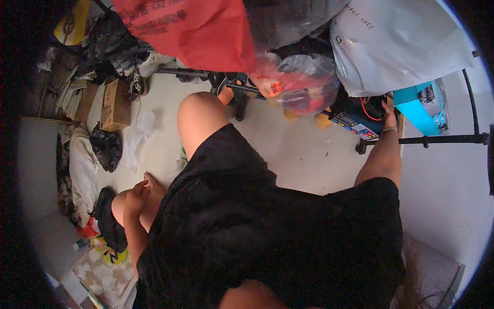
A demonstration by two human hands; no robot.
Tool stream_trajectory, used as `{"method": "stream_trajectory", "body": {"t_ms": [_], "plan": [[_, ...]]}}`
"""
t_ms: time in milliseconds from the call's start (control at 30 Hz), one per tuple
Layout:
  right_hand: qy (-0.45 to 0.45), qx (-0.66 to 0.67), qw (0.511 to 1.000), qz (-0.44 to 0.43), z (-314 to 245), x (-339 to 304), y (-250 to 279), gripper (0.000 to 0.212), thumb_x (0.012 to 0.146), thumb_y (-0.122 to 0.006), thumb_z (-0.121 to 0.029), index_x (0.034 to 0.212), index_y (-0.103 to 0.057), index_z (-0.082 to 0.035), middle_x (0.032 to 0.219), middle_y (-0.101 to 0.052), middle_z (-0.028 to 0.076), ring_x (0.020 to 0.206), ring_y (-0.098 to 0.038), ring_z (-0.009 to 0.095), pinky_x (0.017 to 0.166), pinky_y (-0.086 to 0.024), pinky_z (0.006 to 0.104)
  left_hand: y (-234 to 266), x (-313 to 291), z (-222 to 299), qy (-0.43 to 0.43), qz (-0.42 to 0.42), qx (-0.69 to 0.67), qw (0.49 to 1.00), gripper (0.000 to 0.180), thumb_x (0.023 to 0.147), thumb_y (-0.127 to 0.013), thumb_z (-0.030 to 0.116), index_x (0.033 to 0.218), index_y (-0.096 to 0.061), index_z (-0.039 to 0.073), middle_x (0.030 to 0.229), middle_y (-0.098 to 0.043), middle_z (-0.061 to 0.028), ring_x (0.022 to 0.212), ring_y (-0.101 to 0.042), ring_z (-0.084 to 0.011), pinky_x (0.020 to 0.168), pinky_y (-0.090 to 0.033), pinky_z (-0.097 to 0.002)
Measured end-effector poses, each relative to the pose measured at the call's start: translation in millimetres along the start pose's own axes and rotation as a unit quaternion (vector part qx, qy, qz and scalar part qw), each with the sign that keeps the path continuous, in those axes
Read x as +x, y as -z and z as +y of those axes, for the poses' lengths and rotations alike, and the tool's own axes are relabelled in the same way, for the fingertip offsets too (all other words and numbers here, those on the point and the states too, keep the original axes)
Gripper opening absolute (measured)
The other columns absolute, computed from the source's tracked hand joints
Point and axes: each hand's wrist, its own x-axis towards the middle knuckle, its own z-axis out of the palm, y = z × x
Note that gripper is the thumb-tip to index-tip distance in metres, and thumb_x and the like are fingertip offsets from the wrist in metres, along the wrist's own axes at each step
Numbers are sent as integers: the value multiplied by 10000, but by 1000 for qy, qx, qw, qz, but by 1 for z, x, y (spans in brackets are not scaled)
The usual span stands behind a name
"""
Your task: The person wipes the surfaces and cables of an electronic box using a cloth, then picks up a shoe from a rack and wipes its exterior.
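My right hand (389, 116) reaches in at the low rack on the right. Its fingers grip the edge of a dark box (355, 125) with a colourful printed side, and some fingers are hidden behind it. A red cord (364, 109) curves over the top of this box. A bright blue box (416, 109) stands just right of the hand. On the left, my left hand (138, 196) rests by my bent leg near my foot, fingers loosely bent and apart, with nothing visible in them.
A white bag (401, 46), a red bag (190, 33) and a clear plastic bag (303, 77) hang overhead. The rack's black rail (447, 139) runs along the right. A cardboard box (115, 105), a black plastic bag (106, 147) and shoes (138, 82) lie at left.
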Motion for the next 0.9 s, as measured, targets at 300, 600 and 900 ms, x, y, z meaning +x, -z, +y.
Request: {"method": "stream_trajectory", "body": {"t_ms": [300,600,900], "plan": [[77,-23,992,-99,41,112,86,493,765,-673,-282,1146,-563,11,1128,-603,80,1012,-577,213,918,-418,324,-3,8,16,-55,12,76,996,383,834,-607,210,1173,-563,37,910,-660,-140,808,-613,-183,730,-468,-285],[104,-173,979,40,11,50,16,675,756,-704,-344,1282,-423,-29,1280,-478,135,1160,-457,252,968,-360,382,-1,-3,15,-97,40,77,992,408,841,-584,295,1151,-567,31,888,-660,-157,805,-624,-204,731,-475,-308],[178,-92,974,108,38,91,75,333,831,-588,-279,1068,-564,-46,1020,-583,93,936,-547,183,752,-457,325,-5,18,1,-16,8,32,999,405,852,-583,269,1174,-552,26,972,-648,-122,879,-605,-181,762,-466,-295]]}}
